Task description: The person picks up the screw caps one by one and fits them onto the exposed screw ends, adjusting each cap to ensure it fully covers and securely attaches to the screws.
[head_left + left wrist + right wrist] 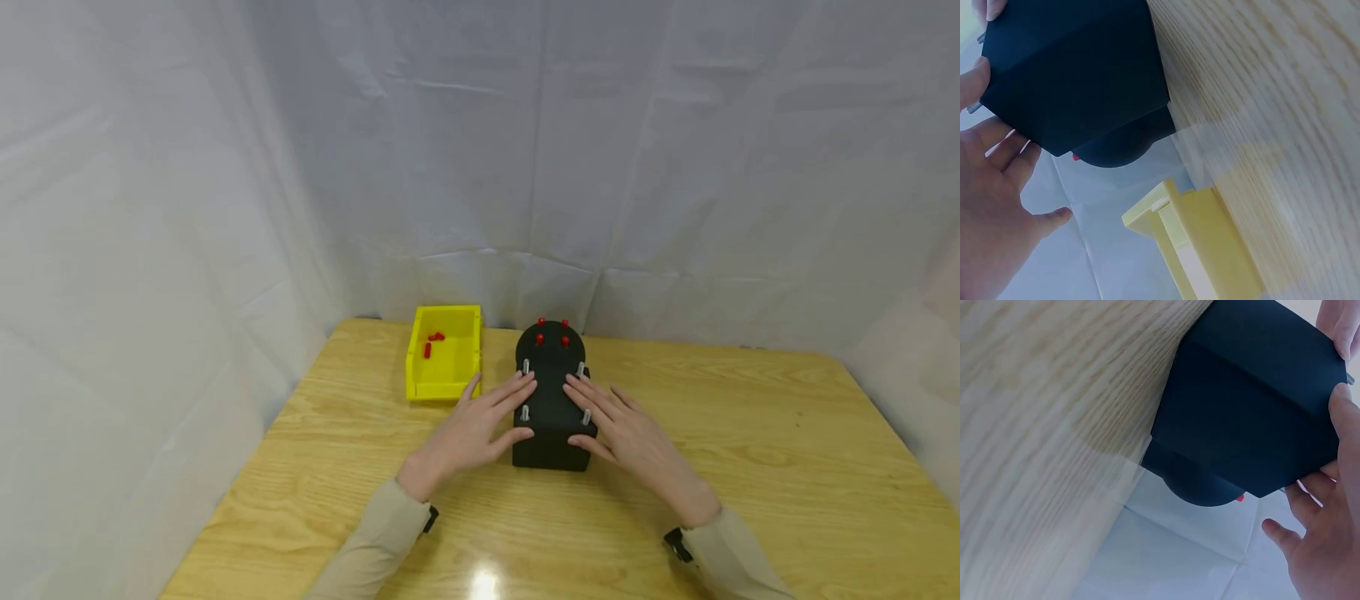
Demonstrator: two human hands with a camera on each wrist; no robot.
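Observation:
A black block point(551, 400) with a rounded far end stands on the wooden table point(750, 433). Silver pins point(526, 366) stick up from its top, and red pegs point(552, 336) sit at its far end. My left hand point(480, 421) lies with straight fingers on the block's left side, thumb against its front edge. My right hand point(622, 425) mirrors it on the right side. In the left wrist view the left hand point(991, 206) touches the block point(1079, 69); in the right wrist view the right hand point(1329, 506) touches the block point(1254, 406).
A yellow bin point(444, 354) holding a few red pegs point(432, 342) stands left of the block, also seen as a yellow bin point(1204, 244) in the left wrist view. White cloth point(480, 150) hangs behind and beside the table.

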